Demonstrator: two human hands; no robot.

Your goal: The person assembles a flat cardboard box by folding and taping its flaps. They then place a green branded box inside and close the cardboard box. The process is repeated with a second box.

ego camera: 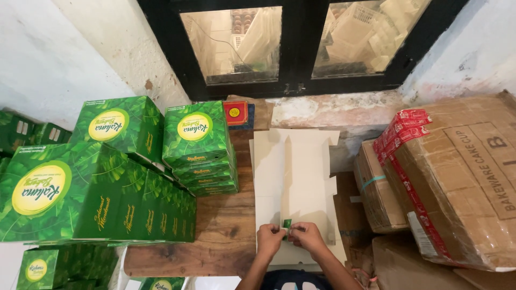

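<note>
A flat unfolded cardboard box blank (293,177) lies pale side up on a wooden table (226,231). Both my hands meet at its near edge. My left hand (269,239) and my right hand (307,236) pinch a small green flap (287,223) of the blank between their fingertips. The blank's green printed side shows only at that flap.
Stacks of folded green boxes (199,147) with yellow round labels fill the table's left side (80,188). Large brown taped cartons (457,172) are piled on the right. A black-framed window (301,43) is set in the white wall ahead. A small red box (235,113) sits by the sill.
</note>
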